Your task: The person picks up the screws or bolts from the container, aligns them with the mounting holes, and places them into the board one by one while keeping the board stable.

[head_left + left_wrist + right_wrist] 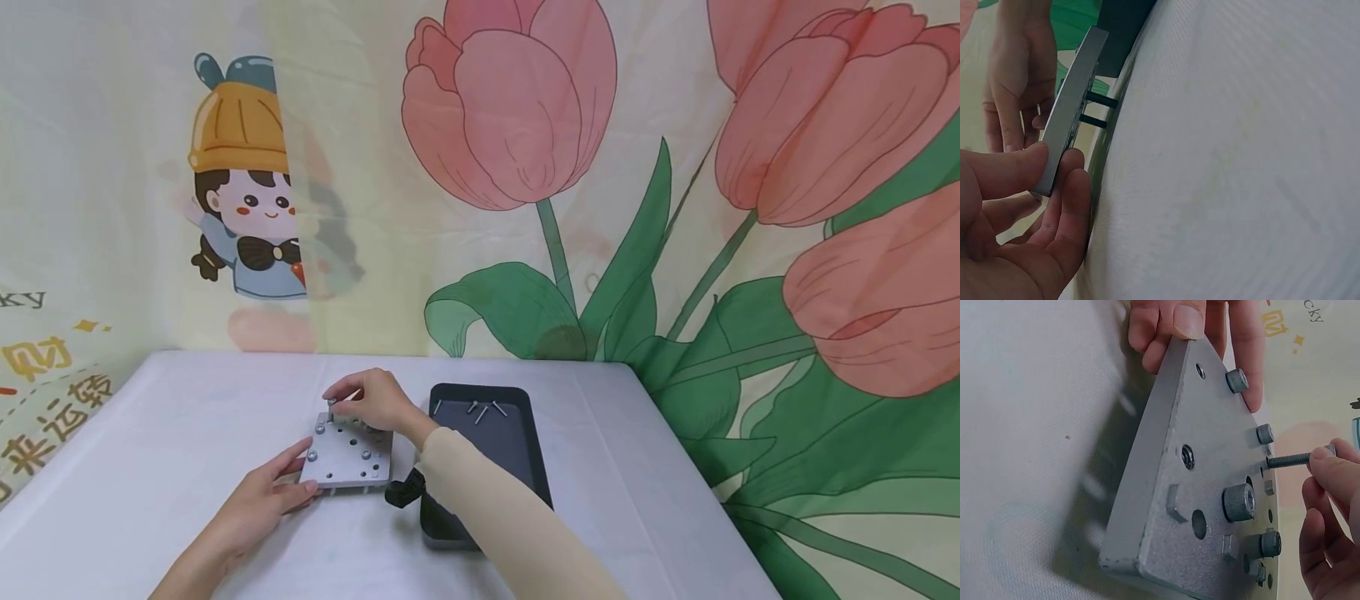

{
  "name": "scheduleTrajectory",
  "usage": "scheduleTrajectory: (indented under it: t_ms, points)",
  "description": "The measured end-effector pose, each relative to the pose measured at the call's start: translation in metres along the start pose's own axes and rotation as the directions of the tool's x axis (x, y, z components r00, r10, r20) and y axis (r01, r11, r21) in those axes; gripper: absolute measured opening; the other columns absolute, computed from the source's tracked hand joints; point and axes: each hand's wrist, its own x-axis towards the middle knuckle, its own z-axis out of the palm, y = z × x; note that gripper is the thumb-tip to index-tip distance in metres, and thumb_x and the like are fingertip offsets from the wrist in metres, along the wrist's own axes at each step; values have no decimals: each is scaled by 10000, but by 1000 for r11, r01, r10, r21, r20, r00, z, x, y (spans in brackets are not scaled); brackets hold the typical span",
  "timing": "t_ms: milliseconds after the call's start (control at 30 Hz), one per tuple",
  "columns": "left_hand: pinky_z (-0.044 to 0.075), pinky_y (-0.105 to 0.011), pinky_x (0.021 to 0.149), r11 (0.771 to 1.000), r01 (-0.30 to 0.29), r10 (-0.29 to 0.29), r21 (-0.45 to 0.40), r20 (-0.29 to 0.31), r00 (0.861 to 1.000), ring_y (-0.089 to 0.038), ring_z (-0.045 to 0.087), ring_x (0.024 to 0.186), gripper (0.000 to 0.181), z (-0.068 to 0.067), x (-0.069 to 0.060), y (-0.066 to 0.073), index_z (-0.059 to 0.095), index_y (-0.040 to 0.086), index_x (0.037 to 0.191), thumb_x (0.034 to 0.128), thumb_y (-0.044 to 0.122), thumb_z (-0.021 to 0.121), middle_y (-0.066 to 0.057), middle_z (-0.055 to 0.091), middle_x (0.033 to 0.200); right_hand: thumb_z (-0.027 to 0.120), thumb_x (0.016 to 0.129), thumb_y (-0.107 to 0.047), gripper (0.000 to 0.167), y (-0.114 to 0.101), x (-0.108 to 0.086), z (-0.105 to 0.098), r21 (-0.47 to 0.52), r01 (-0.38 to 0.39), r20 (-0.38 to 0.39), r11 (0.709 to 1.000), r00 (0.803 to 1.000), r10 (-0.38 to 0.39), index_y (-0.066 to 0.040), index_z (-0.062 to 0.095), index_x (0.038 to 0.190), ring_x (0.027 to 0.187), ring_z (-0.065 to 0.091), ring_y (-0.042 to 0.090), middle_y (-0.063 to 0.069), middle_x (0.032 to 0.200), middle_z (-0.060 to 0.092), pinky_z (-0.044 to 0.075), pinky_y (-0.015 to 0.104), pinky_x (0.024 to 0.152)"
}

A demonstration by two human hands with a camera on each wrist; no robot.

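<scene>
Gripping a metal plate (pixel 341 467) with the fingers of the left hand (pixel 258 507), setting the thumb at its near left corner and curling round its left edge. Holding the plate's body off the white cloth of the bench (pixel 225 400), with metal shanks (pixel 1102 99) jutting from its underside; leaving contact of their tips with the cloth impossible to tell. Pinching a threaded screw (pixel 1290 460) between thumb and fingers of the right hand (pixel 378 402). Standing this screw upright at the far left part of the plate, with its tip at a hole; leaving any depth in the hole impossible to tell. Showing several socket-head screws (pixel 1239 502) on the plate's upper face, among bare holes (pixel 1199 524). Having a dark tray (pixel 502 433) just to the right of the plate, with four loose screws (pixel 482 414) towards its far end. Reaching across the tray with a cream sleeve (pixel 495 492), near a black object (pixel 405 489) too unclear to name. Facing a backdrop (pixel 360 108) of printed pink tulips and a cartoon figure beyond the bench.
</scene>
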Motion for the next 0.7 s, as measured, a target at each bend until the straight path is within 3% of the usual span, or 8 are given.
scheduleTrajectory:
  t_ms: [400, 700]
  points:
    - [623, -378, 969, 1000, -9, 9, -19, 5, 1000, -321, 653, 1266, 808, -1, 0, 0, 244, 79, 1691, 1032, 159, 705, -361, 373, 1584, 818, 955, -164, 190, 1, 5, 4, -30, 8, 49, 1000, 999, -6, -219, 837, 1135, 835, 630, 9, -179, 999, 761, 521, 143, 726]
    - [625, -347, 956, 998, -21, 21, -52, 6, 1000, -306, 660, 1251, 811, 0, -4, -1, 254, 69, 1687, 1021, 134, 713, -369, 368, 1584, 822, 952, -155, 175, 3, 1, 10, -15, -50, 47, 999, 998, 50, -226, 844, 1111, 806, 624, 8, -181, 956, 748, 523, 149, 704]
